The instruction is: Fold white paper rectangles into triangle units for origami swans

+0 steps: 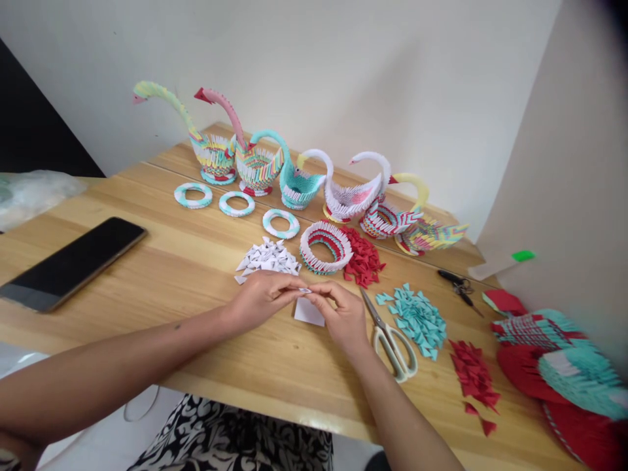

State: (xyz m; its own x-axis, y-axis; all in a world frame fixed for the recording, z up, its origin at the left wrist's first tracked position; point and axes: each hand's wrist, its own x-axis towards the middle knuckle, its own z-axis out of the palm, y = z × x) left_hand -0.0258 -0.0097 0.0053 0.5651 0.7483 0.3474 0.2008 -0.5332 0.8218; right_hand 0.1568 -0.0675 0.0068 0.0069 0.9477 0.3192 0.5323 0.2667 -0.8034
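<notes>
My left hand [262, 297] and my right hand [343, 314] meet over the wooden table [196, 261], fingers pinched together on a small folded white paper piece [305, 290]. Under them lies a small stack of white paper slips [309, 312]. Just behind my hands sit a pile of white folded triangles [267, 258] and a half-built ring of red, white and teal paper units [326, 246].
Several paper swans [255, 163] line the wall, with three teal-white rings [236, 203] before them. Red triangles [364, 261], teal triangles [419, 320], white-handled scissors [392, 337], small black scissors [458, 286], a phone [73, 261] and a large red-teal paper model [569, 379] lie about.
</notes>
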